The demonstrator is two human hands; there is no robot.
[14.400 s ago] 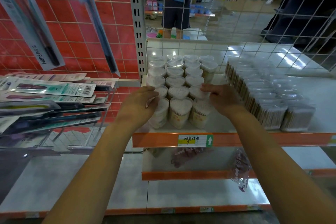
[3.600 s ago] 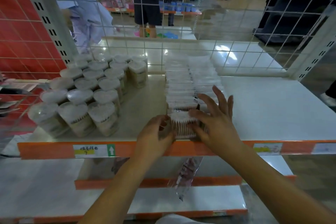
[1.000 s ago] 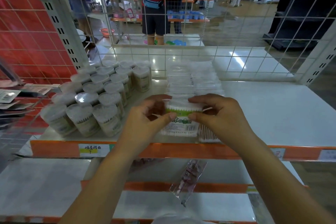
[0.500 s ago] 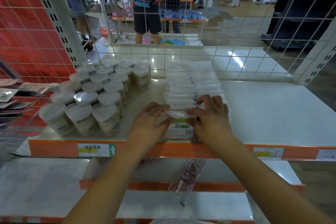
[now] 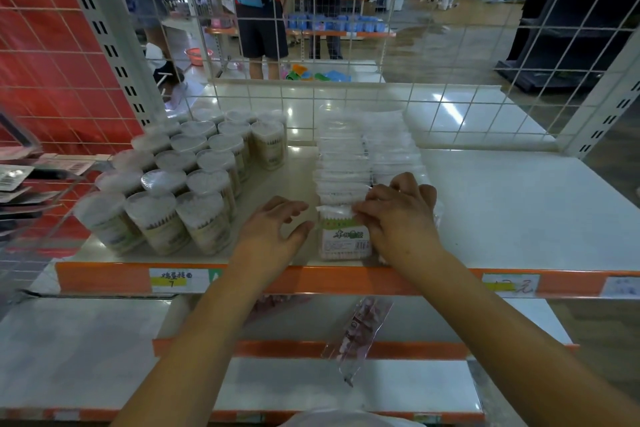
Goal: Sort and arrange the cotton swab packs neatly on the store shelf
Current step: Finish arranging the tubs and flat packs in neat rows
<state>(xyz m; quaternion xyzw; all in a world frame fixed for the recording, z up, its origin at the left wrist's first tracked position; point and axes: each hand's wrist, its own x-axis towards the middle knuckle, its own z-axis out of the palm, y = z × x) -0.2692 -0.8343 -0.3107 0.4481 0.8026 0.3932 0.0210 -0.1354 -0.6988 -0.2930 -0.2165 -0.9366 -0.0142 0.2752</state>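
- Wire mesh [image 5: 346, 45] backed our white shelf [image 5: 519, 211], so both rows ran straight from it to the front edge.
- We pinched the front flat pack [image 5: 344, 236] by its top with our right hand [image 5: 398, 218], probably to square it against its row [image 5: 343, 163].
- Our left hand [image 5: 273, 229] hovered loose-fingered just beside it, holding nothing.
- Round tubs [image 5: 180, 180] stood grouped toward the left edge, keeping types apart.

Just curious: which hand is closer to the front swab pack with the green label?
Right. The right hand pinches the top of the front pack; the left hand hovers just left of it, fingers relaxed.
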